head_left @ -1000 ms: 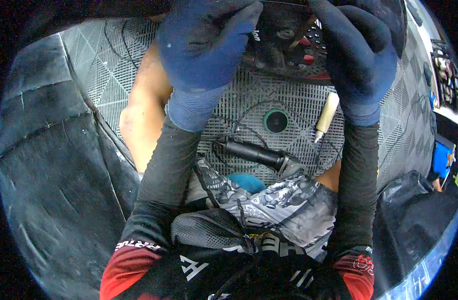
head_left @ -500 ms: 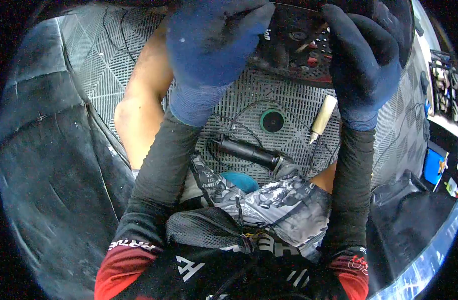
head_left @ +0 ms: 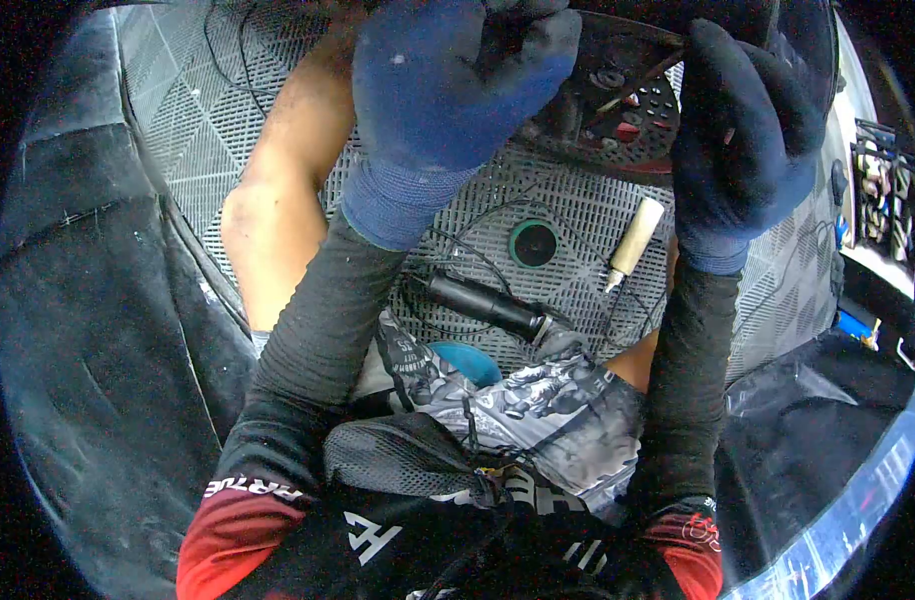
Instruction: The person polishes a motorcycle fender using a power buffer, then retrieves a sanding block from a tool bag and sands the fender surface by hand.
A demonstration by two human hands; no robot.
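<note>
Item: dark part (head_left: 590,140), far side, between and just beyond the two gloves; curved near edge, holes and a red patch showing, more of it lost in shadow.

Item: left hand (head_left: 433,90), blue glove, at the far end of a raised arm. Thumb and fingers bend toward one another beside the part's left side; the tips run out of sight, so from where I stand I cannot tell whether they pinch anything.

Item: right hand (head_left: 750,140), matching glove, beside the part's right side. One digit points far, the others are curled; whether anything sits between them, I cannot tell.

Items on the grey floor (head_left: 193,130), nearer the body: bottle (head_left: 635,243), right, lying with its nozzle toward the body; green-rimmed disc (head_left: 533,244), middle; black tool (head_left: 485,305), nearer still, cable (head_left: 483,262) alongside; blue disc (head_left: 465,364), nearest, partly hidden.

Handling notes, my judgement: matched, light pressure from both hands would suit best; elbows steady; fingertips clear of the shadowed edge; loose cable well away from the feet.
</note>
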